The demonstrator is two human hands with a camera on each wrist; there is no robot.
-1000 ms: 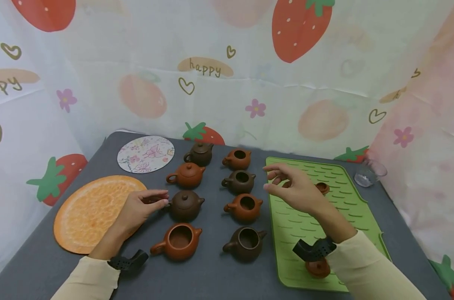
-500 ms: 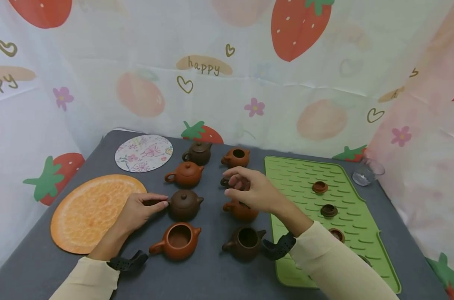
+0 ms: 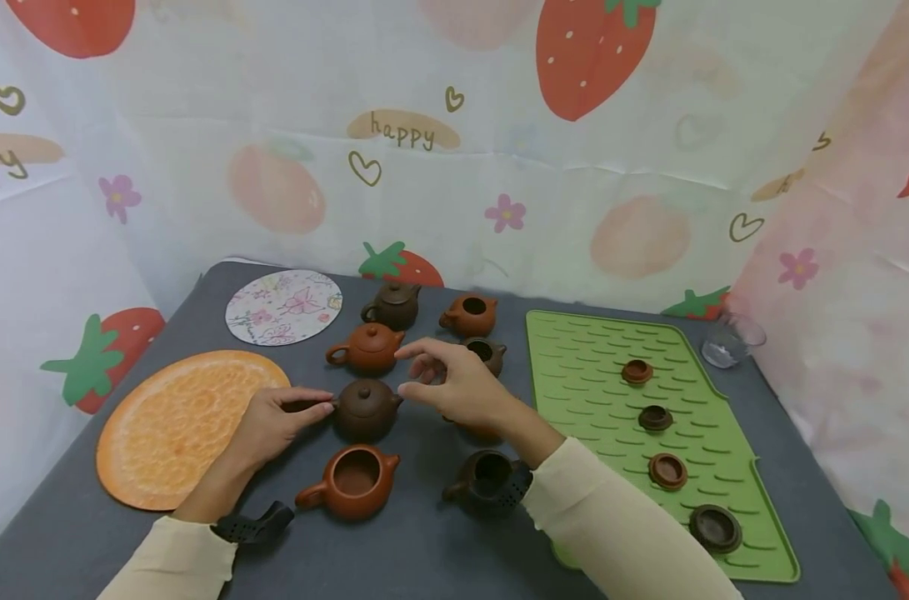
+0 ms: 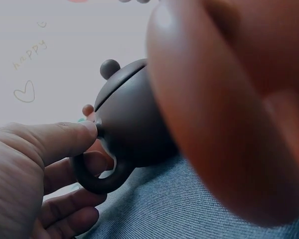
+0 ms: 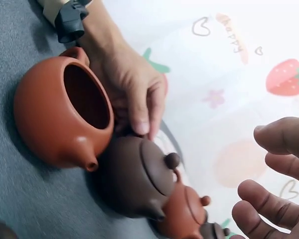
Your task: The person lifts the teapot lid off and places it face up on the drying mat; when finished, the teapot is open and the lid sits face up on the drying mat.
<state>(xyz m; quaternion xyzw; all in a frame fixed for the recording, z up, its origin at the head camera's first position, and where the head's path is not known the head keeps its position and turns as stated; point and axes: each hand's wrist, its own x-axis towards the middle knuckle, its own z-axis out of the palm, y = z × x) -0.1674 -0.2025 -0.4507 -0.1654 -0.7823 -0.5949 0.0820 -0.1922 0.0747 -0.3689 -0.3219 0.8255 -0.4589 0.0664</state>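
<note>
My left hand (image 3: 277, 423) pinches the handle (image 4: 102, 183) of a lidded dark brown teapot (image 3: 366, 417), thumb on top. That teapot stands upright on the table, its spout pointing right. Just to its right hovers my right hand (image 3: 457, 387), fingers loosely bent, thumb apart, holding nothing. In the right wrist view the right fingers (image 5: 266, 199) are clear of every pot. A lidless reddish-brown teapot (image 3: 373, 500) sits in front of the dark one, and a lidded reddish-brown teapot (image 3: 373, 350) behind it. My right hand and forearm partly cover the right column of lidless teapots.
Several teapot lids, such as a dark one (image 3: 715, 529), lie on a green mat (image 3: 581, 375) at right. A glass cup (image 3: 730, 342) stands beyond it. On the left are an orange round mat (image 3: 187, 425) and a patterned oval mat (image 3: 284, 307). Another lidded dark teapot (image 3: 396, 307) stands at the back.
My right hand has moved left from over the green mat, across the lidless teapots, to beside the dark brown teapot. The left hand keeps its grip on the handle.
</note>
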